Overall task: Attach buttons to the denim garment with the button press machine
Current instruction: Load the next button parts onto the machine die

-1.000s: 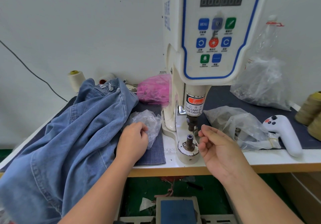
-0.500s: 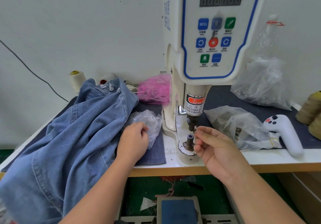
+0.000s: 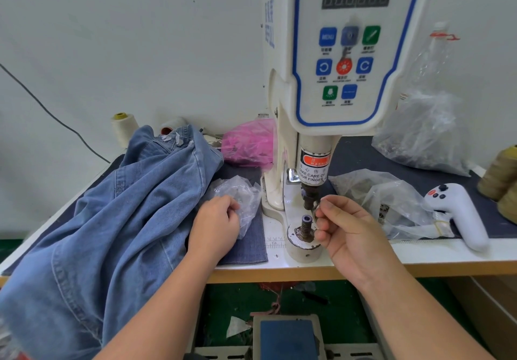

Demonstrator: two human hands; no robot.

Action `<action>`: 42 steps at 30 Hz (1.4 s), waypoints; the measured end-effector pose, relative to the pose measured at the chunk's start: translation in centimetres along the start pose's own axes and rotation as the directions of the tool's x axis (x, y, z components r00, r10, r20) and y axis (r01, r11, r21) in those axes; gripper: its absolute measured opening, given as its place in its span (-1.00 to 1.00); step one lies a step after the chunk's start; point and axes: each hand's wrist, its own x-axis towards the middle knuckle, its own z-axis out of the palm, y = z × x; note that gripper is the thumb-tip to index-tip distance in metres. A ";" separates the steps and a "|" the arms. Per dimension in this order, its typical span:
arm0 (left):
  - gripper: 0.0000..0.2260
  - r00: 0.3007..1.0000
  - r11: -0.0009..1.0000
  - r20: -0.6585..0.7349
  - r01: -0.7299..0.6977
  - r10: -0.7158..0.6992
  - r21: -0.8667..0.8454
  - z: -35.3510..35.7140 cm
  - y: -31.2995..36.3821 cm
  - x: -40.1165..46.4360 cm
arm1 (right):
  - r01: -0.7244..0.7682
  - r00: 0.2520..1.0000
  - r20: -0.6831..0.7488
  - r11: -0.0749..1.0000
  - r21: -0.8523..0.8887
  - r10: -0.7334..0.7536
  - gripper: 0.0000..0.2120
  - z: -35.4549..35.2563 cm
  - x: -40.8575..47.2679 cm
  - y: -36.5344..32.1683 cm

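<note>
1. The right hand has thumb and forefinger pinched on a small metal button part, too small and too covered to say which half it is. It sits just right of the upper punch and above the lower die post.
2. The left hand lies with fingers curled on a small clear plastic bag, apparently gathering or reaching into it. I cannot tell whether it holds a piece.
3. The denim garment is heaped on the left of the table and hangs over the near edge. It is well apart from the die, so no cloth is under the press yet.
4. The button press machine stands at the centre with its display dark. Its warning label sits right above the fingers.
5. As I read it, the step is loading the die. To do it well, seat the part squarely and level, release it, and take the fingers clear before any foot goes on the blue pedal below.
6. A tilted part would likely crush or set crooked.
7. Further right lie another clear bag and a white handheld controller.
</note>
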 end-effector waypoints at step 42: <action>-0.82 1.000 1.000 0.011 -0.009 0.009 0.009 -0.1 0.0 -0.1 | 0.078 0.990 -0.121 0.997 -0.010 -0.079 -0.71 1.9 -2.7 0.5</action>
